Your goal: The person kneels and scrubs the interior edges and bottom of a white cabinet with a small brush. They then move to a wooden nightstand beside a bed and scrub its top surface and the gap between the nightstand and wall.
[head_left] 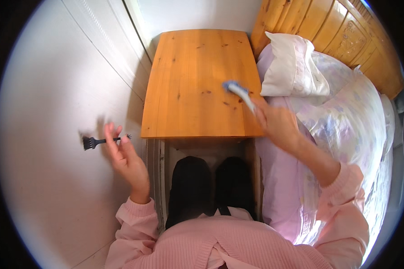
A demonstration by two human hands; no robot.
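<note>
My left hand (129, 167) is raised beside the pale wall, its fingers closed around a small black brush (90, 143). The brush lies sideways, bristles to the left and a small pronged end poking out by my thumb. Over the right part of the wooden cabinet top (175, 76), my right hand (276, 123) grips a white-handled tool with a blue head (240, 92). That tool points up and to the left. Its head is blurred, so I cannot tell its kind or whether it touches the wood.
A bed with flowered bedding (341, 121) stands along the right side, with a white pillow (296, 67) near its wooden headboard (327, 33). A pale wall (54, 103) bounds the left. My dark-clad legs (191, 190) are below the cabinet's front edge.
</note>
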